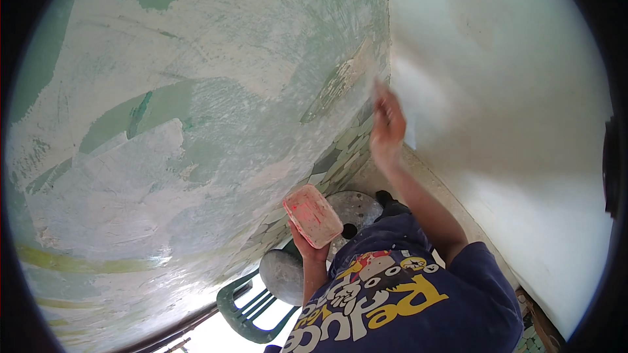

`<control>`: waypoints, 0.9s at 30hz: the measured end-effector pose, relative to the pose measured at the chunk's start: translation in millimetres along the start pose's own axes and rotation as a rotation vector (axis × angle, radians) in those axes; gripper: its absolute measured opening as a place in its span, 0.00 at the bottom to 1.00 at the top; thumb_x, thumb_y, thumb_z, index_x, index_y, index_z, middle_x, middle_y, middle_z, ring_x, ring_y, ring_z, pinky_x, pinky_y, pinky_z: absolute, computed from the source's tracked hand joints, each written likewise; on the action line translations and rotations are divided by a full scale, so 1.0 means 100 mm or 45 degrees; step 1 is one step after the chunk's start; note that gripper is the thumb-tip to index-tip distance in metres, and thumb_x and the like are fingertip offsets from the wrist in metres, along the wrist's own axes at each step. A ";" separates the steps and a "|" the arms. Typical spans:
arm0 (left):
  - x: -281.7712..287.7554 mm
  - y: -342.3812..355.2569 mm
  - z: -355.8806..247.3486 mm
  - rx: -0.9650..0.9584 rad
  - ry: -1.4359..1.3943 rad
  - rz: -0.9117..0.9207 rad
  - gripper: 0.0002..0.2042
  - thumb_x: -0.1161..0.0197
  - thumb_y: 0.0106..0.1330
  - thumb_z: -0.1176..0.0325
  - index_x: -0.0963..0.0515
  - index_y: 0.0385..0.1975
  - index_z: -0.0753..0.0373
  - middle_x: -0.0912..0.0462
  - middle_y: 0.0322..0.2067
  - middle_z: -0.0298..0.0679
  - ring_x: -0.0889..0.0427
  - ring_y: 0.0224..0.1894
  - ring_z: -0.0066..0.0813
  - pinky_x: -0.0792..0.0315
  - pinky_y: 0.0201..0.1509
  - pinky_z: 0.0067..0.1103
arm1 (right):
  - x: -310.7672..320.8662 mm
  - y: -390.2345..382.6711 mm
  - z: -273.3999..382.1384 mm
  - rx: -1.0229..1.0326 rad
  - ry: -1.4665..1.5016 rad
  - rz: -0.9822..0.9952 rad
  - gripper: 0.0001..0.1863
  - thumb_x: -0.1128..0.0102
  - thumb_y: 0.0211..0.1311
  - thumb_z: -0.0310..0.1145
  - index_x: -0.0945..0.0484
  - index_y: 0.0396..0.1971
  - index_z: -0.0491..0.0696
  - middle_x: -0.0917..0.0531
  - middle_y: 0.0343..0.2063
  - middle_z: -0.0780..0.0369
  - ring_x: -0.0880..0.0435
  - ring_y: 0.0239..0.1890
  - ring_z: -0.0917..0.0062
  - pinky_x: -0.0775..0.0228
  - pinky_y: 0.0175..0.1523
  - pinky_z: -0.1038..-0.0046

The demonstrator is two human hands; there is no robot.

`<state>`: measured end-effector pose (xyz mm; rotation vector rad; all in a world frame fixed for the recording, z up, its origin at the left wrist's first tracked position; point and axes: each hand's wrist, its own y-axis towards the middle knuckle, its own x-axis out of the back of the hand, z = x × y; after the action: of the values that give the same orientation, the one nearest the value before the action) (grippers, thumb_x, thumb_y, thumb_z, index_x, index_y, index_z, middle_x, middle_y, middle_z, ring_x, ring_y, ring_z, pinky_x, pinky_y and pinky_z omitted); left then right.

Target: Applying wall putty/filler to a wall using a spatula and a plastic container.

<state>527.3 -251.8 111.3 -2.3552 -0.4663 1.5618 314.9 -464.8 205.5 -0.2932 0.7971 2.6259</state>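
Left wall (pixel 163 111) – green paint mostly skimmed over with patchy white filler; below it a green plastic chair (pixel 252 310) carries a grey round pan (pixel 282 276) near its front edge, in easy reach. Left hand (pixel 306 245) cups a pink-stained rectangular tray (pixel 313 216) from underneath, fingers closed round its base, tilted face-up, likely to keep filler handy. Right hand (pixel 387 132) is raised at the corner where the left wall meets the white wall (pixel 510 124) – motion-blurred, so can't tell its grip or whether it holds a tool.

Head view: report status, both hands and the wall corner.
Left hand holds red-stained tray, flat. Right hand raised, blurred, at wall corner; its grip unclear. Green chair below.
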 end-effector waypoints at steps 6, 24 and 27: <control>0.00 -0.05 -0.02 0.004 -0.025 0.031 0.31 0.55 0.71 0.40 0.35 0.66 0.53 0.26 0.61 0.40 0.26 0.60 0.43 0.30 0.62 0.45 | -0.33 0.15 0.26 -0.182 -0.236 0.115 0.25 0.56 0.63 0.15 0.28 0.61 0.42 0.22 0.55 0.58 0.24 0.55 0.77 0.34 0.59 0.77; 0.06 -0.07 -0.13 0.000 -0.062 0.042 0.31 0.55 0.71 0.40 0.35 0.66 0.54 0.26 0.60 0.41 0.26 0.60 0.44 0.31 0.63 0.46 | 0.04 0.76 -0.35 -0.177 0.184 0.020 0.19 0.52 0.69 0.19 0.26 0.58 0.38 0.19 0.54 0.59 0.22 0.55 0.81 0.32 0.60 0.79; 0.06 -0.06 -0.13 0.017 -0.057 0.000 0.31 0.54 0.71 0.40 0.35 0.66 0.53 0.26 0.60 0.40 0.26 0.60 0.44 0.31 0.63 0.46 | -0.19 0.33 -0.13 -0.101 0.045 0.110 0.22 0.49 0.63 0.15 0.24 0.57 0.43 0.19 0.55 0.58 0.21 0.55 0.78 0.30 0.59 0.78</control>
<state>540.7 -244.4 113.7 -2.3150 -0.4641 1.6158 319.6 -503.7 216.6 -0.3347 0.7335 2.7445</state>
